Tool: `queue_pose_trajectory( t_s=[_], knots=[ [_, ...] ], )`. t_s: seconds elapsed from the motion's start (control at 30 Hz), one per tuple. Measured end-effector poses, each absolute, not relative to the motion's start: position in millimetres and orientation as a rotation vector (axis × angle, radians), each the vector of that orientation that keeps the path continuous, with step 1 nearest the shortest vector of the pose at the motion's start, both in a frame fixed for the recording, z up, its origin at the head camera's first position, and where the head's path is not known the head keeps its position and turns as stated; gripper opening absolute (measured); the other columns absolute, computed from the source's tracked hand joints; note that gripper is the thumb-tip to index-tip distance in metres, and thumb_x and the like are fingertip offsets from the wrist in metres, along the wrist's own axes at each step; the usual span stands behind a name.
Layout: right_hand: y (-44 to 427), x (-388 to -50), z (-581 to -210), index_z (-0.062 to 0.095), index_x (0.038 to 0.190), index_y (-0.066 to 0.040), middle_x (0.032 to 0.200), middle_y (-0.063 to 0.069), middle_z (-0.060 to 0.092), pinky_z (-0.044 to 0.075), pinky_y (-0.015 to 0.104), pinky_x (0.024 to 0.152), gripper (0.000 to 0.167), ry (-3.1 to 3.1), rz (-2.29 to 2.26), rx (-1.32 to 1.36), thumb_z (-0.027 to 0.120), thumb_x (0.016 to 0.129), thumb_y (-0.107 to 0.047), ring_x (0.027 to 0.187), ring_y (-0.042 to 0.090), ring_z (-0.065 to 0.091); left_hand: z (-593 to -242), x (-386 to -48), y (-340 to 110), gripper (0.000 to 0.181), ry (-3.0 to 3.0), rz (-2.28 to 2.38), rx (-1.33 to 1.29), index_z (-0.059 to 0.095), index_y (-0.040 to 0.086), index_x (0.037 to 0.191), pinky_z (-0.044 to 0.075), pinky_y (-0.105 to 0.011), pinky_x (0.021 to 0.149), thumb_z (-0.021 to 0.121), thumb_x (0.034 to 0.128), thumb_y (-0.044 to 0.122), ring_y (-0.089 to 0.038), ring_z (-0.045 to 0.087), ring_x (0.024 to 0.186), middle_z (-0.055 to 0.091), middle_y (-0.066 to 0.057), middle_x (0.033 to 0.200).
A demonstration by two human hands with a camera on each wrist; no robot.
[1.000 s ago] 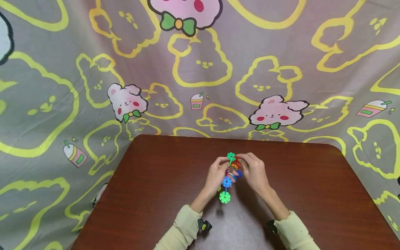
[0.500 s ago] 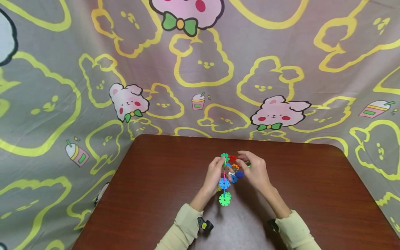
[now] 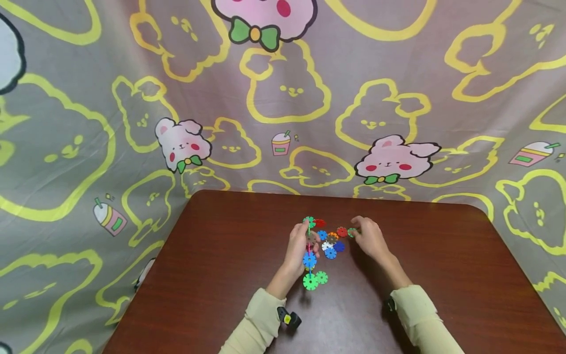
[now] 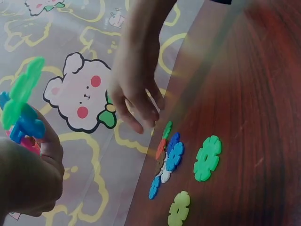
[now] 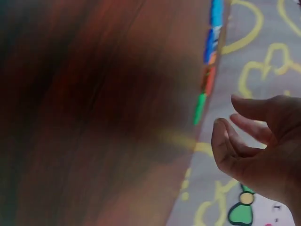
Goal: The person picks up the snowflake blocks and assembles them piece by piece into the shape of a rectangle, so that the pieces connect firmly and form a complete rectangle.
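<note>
Fingers of the left hand [image 3: 295, 249] grip a chain of notched plastic discs, with a green disc [image 3: 309, 222] and a red disc [image 3: 320, 223] at its far end, a blue disc [image 3: 309, 259] lower down and a light green disc [image 3: 310, 281] at the near end. In the left wrist view the left hand [image 4: 35, 174] curls round the chain. The right hand [image 3: 371, 239] hovers by a loose green disc [image 3: 351, 232], its fingers loosely bent. The right wrist view shows the right hand [image 5: 263, 146] holding nothing, thumb and fingertips apart.
On the brown table [image 3: 221, 246] lie several loose discs between the hands, among them a red one [image 3: 342, 231], an orange-brown one [image 3: 332, 238], a white one [image 3: 327, 247] and a dark blue one [image 3: 339, 247]. Another green disc [image 3: 322, 278] lies nearer. Patterned cloth [image 3: 309, 98] hangs behind.
The left hand has moved left with the chain, where a red disc now shows beside the top green one. The right hand has drawn away to the right, uncovering loose red and green discs.
</note>
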State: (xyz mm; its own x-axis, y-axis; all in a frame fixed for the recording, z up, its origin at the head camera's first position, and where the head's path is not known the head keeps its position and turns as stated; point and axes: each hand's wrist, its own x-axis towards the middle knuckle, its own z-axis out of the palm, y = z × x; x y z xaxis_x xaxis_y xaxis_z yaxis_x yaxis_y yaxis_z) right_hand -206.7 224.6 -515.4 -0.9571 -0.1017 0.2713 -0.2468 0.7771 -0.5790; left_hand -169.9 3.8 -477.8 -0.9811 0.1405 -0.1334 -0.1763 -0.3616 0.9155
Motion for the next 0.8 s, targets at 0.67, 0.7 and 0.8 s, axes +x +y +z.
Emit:
queue_pose_trajectory(
  t_s=[0.67, 0.7, 0.8],
  knots=[
    [223.0, -229.1, -537.1, 0.069, 0.089, 0.002, 0.085, 0.012, 0.066, 0.052, 0.045, 0.071, 0.013, -2.748, 1.015, 0.378, 0.081, 0.087, -0.001, 0.081, 0.03, 0.062, -478.6, -170.8, -0.2, 0.031, 1.712, 2.379, 0.038, 0.049, 0.011, 0.094, 0.044, -0.019, 0.042, 0.059, 0.1051, 0.038, -0.008, 0.048, 0.045, 0.057, 0.001, 0.065],
    [223.1, -228.3, -536.2, 0.069, 0.088, 0.001, 0.083, 0.01, 0.068, 0.052, 0.041, 0.068, 0.012, -2.733, 1.077, 0.352, 0.081, 0.088, -0.001, 0.077, 0.028, 0.063, -478.5, -171.2, -0.1, 0.029, 1.71, 2.376, 0.036, 0.05, 0.011, 0.094, 0.043, -0.019, 0.042, 0.058, 0.1053, 0.036, -0.007, 0.048, 0.045, 0.057, 0.001, 0.065],
    [222.3, -224.4, -531.7, 0.07, 0.087, -0.001, 0.079, 0.007, 0.07, 0.05, 0.033, 0.059, 0.008, -2.698, 1.274, 0.279, 0.077, 0.091, -0.001, 0.068, 0.025, 0.063, -478.2, -172.6, 0.1, 0.025, 1.692, 2.376, 0.015, 0.051, 0.009, 0.096, 0.044, -0.018, 0.043, 0.058, 0.1048, 0.031, -0.006, 0.048, 0.046, 0.057, 0.0, 0.068]
  ],
)
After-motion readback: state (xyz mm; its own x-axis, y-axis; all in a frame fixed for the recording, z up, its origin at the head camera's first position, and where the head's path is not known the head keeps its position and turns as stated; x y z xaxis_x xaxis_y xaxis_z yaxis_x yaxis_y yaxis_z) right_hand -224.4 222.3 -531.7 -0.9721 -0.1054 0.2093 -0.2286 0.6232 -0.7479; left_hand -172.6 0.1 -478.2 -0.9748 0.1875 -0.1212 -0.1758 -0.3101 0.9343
